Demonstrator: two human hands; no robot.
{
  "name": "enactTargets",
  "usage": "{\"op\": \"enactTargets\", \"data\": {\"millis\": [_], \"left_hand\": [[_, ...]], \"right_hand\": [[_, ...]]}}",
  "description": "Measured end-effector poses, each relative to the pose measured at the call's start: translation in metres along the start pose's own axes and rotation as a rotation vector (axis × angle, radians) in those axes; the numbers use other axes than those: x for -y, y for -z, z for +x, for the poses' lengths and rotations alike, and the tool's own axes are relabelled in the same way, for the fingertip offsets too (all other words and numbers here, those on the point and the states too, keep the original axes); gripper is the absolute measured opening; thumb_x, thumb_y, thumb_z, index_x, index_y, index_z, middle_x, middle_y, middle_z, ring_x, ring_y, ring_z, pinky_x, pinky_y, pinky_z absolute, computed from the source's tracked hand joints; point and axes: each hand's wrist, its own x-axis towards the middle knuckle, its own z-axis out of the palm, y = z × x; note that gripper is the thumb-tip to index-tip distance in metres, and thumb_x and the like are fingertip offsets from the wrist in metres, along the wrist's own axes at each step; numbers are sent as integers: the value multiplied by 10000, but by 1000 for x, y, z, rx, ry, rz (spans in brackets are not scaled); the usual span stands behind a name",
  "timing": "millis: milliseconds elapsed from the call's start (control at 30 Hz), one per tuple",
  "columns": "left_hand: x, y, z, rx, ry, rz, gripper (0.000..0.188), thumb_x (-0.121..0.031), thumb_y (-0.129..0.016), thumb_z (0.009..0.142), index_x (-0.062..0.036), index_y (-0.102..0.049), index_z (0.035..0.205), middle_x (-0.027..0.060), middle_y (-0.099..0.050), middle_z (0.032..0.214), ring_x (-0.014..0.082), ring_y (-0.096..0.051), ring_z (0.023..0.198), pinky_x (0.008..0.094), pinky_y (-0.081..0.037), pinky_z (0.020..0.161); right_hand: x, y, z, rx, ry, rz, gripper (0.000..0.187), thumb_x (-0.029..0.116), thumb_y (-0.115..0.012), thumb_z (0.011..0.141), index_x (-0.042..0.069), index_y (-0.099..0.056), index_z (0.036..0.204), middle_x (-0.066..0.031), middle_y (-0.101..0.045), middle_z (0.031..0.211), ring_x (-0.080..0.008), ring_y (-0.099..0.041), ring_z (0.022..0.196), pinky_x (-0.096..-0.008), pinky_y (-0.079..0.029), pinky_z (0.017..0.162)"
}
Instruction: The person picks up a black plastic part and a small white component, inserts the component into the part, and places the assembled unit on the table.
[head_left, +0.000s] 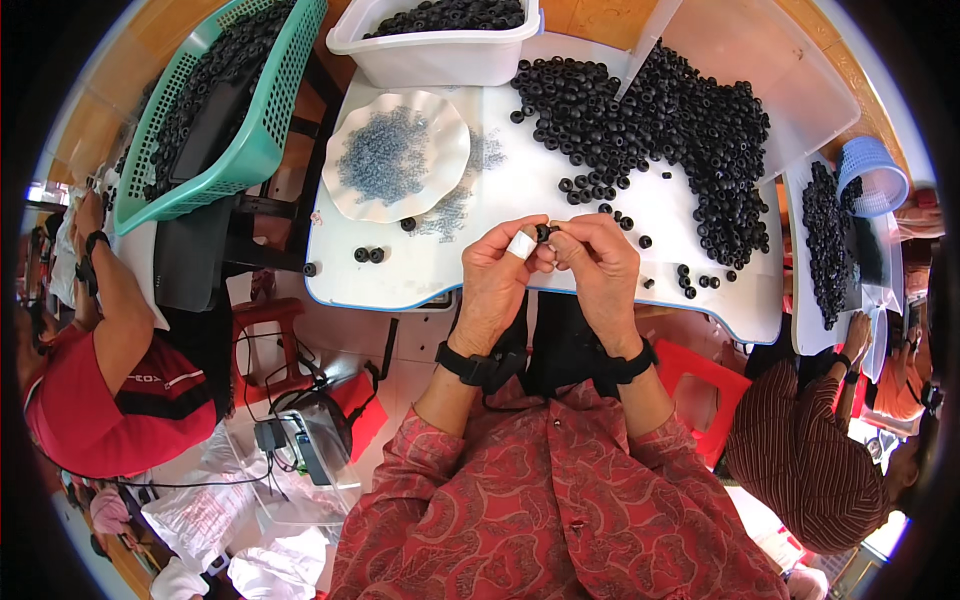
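Observation:
Over the front edge of the white table [400,262], my two hands meet with their fingertips together. My left hand [492,290] has white tape round one finger and pinches a small black round part [543,232]. Pressed close against it, the fingers of my right hand [606,265] are pinched at the same part; whether they hold a second piece is hidden. Just beyond and to the right, loose black round parts [625,222] with center holes lie on the table. To the left, a scalloped white plate [345,198] carries small clear bluish rings [385,155].
A large heap of black parts [640,120] spreads at the far right beside a tilted translucent bin [800,90]. A white tub [440,65] and a green basket [270,110] hold more. Co-workers sit left and right. A red stool [705,375] stands beside me.

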Motion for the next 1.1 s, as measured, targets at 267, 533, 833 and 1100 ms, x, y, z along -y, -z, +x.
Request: {"op": "enactTargets", "data": {"millis": [267, 533, 833, 1100], "left_hand": [[3, 3, 0, 6, -38, -23, 232, -90, -607, 996, 34, -663, 1183, 77, -696, 976, 119, -653, 806, 260, -544, 722], [2, -2, -2, -27, -45, 24, 237, -80, -610, 992, 42, -656, 1190, 26, -638, 953, 122, -608, 794, 270, -509, 729], [0, -1, -2, 3, -29, 26, 247, -95, -604, 1000, 45, -649, 1198, 27, -640, 953, 120, -603, 794, 270, -514, 742], [3, 0, 0, -7, -33, 45, 228, -106, -617, 997, 37, -667, 1167, 70, -691, 947, 105, -627, 763, 247, -537, 695]], "right_hand": [[-1, -3, 0, -7, -17, 35, 75, -25, -680, 911, -40, -697, 983, -69, -599, 974, -117, -658, 737, -232, -551, 634], [3, -5, -2, -36, 34, -89, 86, -38, -692, 893, -53, -685, 978, -78, -608, 964, -112, -648, 720, -228, -544, 624], [0, -1, -3, -9, 72, -124, 93, -22, -703, 892, -43, -694, 983, -71, -608, 966, -117, -651, 727, -235, -560, 632], [3, -1, 1, 2, 189, -311, 97, -29, -709, 872, -19, -700, 967, -89, -615, 914, -144, -664, 711, -258, -563, 615]]}}
